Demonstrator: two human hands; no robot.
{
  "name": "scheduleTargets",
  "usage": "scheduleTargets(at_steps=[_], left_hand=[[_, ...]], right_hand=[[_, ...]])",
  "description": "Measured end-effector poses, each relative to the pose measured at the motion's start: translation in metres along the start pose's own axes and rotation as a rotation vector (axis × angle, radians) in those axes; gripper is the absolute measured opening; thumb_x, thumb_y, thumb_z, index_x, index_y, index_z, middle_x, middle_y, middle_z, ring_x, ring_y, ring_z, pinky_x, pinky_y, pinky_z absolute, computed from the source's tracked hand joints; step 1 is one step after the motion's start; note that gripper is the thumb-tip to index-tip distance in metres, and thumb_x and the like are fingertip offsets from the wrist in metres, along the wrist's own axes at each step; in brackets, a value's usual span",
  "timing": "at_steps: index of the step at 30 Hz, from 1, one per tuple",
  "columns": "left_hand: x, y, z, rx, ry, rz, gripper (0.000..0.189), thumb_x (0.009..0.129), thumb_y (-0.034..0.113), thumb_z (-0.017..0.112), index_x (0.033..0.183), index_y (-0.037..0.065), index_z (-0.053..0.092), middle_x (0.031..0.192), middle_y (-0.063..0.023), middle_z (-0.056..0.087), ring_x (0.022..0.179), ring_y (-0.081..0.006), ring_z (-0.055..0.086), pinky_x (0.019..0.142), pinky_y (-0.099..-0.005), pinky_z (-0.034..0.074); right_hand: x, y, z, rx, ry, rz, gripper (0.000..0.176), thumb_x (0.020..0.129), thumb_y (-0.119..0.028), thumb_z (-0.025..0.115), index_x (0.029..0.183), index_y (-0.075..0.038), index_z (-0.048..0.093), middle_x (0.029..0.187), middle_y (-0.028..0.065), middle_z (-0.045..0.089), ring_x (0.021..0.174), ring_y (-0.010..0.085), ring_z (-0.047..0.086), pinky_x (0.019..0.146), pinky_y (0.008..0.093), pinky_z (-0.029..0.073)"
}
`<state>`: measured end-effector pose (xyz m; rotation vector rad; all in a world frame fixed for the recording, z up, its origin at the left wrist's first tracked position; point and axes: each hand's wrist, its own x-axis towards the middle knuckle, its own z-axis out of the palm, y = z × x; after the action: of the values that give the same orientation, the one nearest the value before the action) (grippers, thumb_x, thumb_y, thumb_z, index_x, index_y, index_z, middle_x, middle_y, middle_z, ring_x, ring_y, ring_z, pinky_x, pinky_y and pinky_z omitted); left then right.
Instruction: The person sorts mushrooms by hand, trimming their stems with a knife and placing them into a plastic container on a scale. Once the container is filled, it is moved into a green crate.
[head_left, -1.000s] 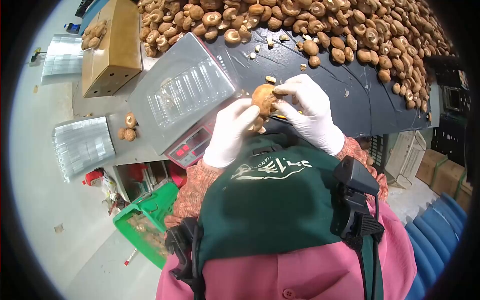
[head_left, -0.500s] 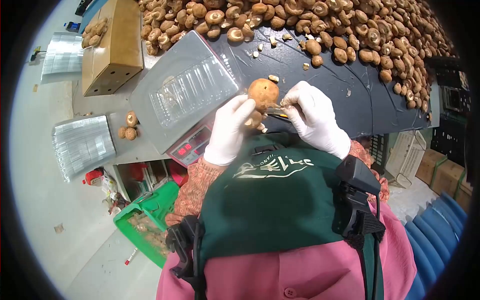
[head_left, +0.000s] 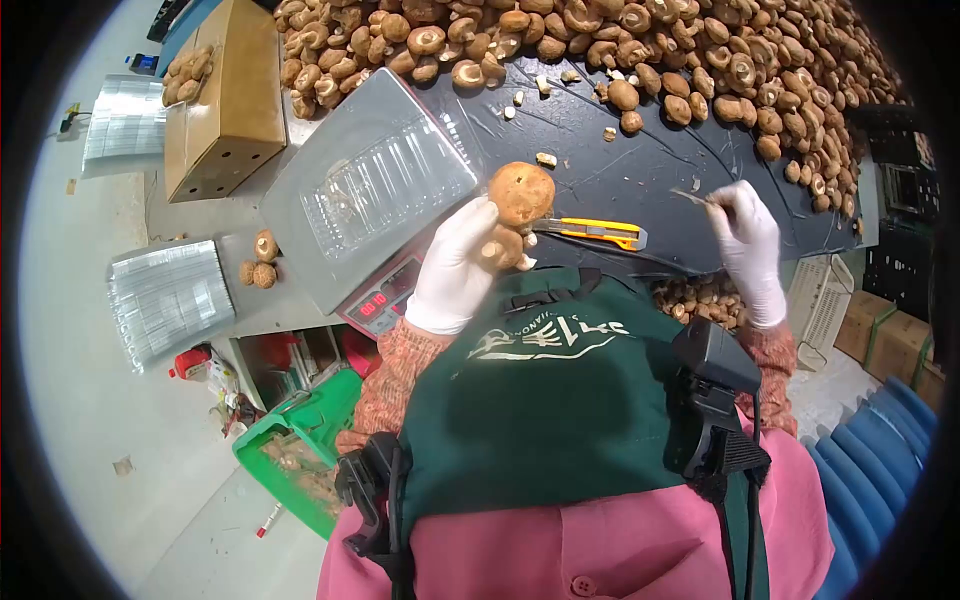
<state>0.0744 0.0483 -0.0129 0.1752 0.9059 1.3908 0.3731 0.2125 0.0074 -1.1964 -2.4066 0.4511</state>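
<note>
My left hand [head_left: 455,265], in a white glove, grips a large round-capped brown mushroom [head_left: 522,194]. A smaller mushroom [head_left: 502,246] sits below it in the same hand. My right hand [head_left: 748,235], also gloved, is raised to the right with thumb and fingers pinching a thin pale strip [head_left: 690,196]; what the strip is made of I cannot make out. Between the hands, a yellow utility knife [head_left: 600,232] lies on the dark tabletop [head_left: 640,170]. Small cut stem pieces [head_left: 546,159] are scattered beyond it.
A big heap of mushrooms [head_left: 740,70] covers the table's far side. On the left, a clear plastic tray [head_left: 385,185] rests on a scale with a red display [head_left: 372,303]. Further left are a cardboard box [head_left: 225,110], stacked clear trays [head_left: 170,295] and a green bin [head_left: 325,410].
My right hand has moved away to the right from the mushroom with the thin strip pinched in it. The utility knife is now in plain sight. My left hand keeps its hold.
</note>
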Motion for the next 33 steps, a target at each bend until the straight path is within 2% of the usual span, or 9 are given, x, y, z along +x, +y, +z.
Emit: scheduleTargets(at_steps=[3, 8, 10, 15, 20, 23, 27, 29, 33], left_hand=[[0.002, 0.000, -0.010, 0.027, -0.028, 0.042, 0.044, 0.101, 0.029, 0.055, 0.129, -0.005, 0.054, 0.106, -0.0172, 0.066, 0.092, -0.0252, 0.067, 0.072, -0.0369, 0.058], [-0.003, 0.058, -0.012, 0.676, 0.247, 0.291, 0.033, 0.097, 0.026, 0.060, 0.106, -0.005, 0.064, 0.085, -0.0098, 0.067, 0.073, -0.0145, 0.063, 0.071, -0.0285, 0.053], [0.001, 0.080, -0.022, 0.992, 0.329, 0.337, 0.022, 0.093, 0.020, 0.068, 0.100, -0.001, 0.069, 0.085, -0.0022, 0.068, 0.075, -0.0079, 0.057, 0.072, -0.0256, 0.047], [0.025, 0.098, -0.054, 1.261, 0.185, 0.103, 0.028, 0.091, 0.025, 0.068, 0.095, -0.003, 0.070, 0.081, -0.0046, 0.069, 0.079, -0.0086, 0.060, 0.075, -0.0271, 0.049], [0.020, 0.102, -0.055, 1.413, 0.208, 0.066, 0.030, 0.090, 0.029, 0.069, 0.097, -0.001, 0.072, 0.086, -0.0083, 0.071, 0.082, -0.0160, 0.066, 0.078, -0.0300, 0.051], [0.014, 0.093, -0.073, 1.622, 0.271, 0.489, 0.026, 0.090, 0.023, 0.072, 0.103, 0.001, 0.071, 0.091, -0.0073, 0.070, 0.083, -0.0153, 0.064, 0.077, -0.0301, 0.051], [0.007, 0.077, -0.076, 1.760, 0.367, 0.717, 0.032, 0.088, 0.014, 0.072, 0.116, 0.003, 0.065, 0.112, -0.0134, 0.065, 0.102, -0.0263, 0.064, 0.093, -0.0345, 0.049], [0.007, 0.058, -0.087, 1.743, 0.287, 0.741, 0.043, 0.081, 0.016, 0.077, 0.119, 0.002, 0.062, 0.117, -0.0191, 0.063, 0.108, -0.0370, 0.060, 0.096, -0.0437, 0.047], [-0.001, 0.055, -0.074, 1.792, 0.303, 0.759, 0.050, 0.077, 0.015, 0.081, 0.121, 0.000, 0.062, 0.118, -0.0189, 0.064, 0.109, -0.0378, 0.060, 0.098, -0.0451, 0.046]], right_hand=[[-0.034, 0.054, -0.020, -0.467, -0.179, 0.195, 0.026, 0.090, -0.028, 0.068, 0.078, -0.007, 0.060, 0.082, 0.0091, 0.063, 0.071, 0.0313, 0.060, 0.067, 0.0411, 0.049], [-0.064, 0.067, -0.021, -0.273, 0.009, 0.323, 0.016, 0.092, -0.021, 0.064, 0.104, -0.010, 0.065, 0.100, 0.0098, 0.068, 0.086, 0.0337, 0.065, 0.080, 0.0427, 0.051], [-0.065, 0.063, -0.014, -0.265, -0.087, 0.323, 0.023, 0.093, -0.019, 0.062, 0.114, -0.011, 0.063, 0.107, 0.0101, 0.068, 0.093, 0.0342, 0.065, 0.084, 0.0423, 0.051], [-0.052, 0.049, 0.002, -0.228, -0.171, 0.263, 0.028, 0.092, -0.018, 0.063, 0.119, -0.009, 0.061, 0.114, 0.0114, 0.067, 0.099, 0.0345, 0.064, 0.087, 0.0424, 0.051], [-0.050, 0.049, 0.007, -0.193, -0.142, 0.191, 0.022, 0.092, -0.017, 0.064, 0.112, -0.007, 0.063, 0.104, 0.0127, 0.069, 0.094, 0.0349, 0.066, 0.083, 0.0419, 0.052], [-0.053, 0.054, 0.009, -0.205, -0.129, 0.218, 0.014, 0.091, -0.016, 0.064, 0.102, -0.007, 0.064, 0.097, 0.0123, 0.070, 0.090, 0.0352, 0.067, 0.080, 0.0432, 0.052], [-0.056, 0.054, 0.008, -0.312, -0.192, 0.330, 0.015, 0.087, -0.021, 0.068, 0.083, -0.008, 0.061, 0.084, 0.0121, 0.068, 0.078, 0.0365, 0.065, 0.074, 0.0468, 0.051], [-0.072, 0.078, 0.011, -0.389, -0.213, 0.323, 0.020, 0.084, -0.025, 0.069, 0.082, -0.007, 0.060, 0.077, 0.0123, 0.064, 0.075, 0.0370, 0.065, 0.067, 0.0468, 0.052], [-0.079, 0.085, -0.011, -0.454, -0.142, 0.302, 0.012, 0.089, -0.020, 0.063, 0.087, -0.008, 0.064, 0.078, 0.0132, 0.068, 0.072, 0.0353, 0.067, 0.069, 0.0458, 0.054]])
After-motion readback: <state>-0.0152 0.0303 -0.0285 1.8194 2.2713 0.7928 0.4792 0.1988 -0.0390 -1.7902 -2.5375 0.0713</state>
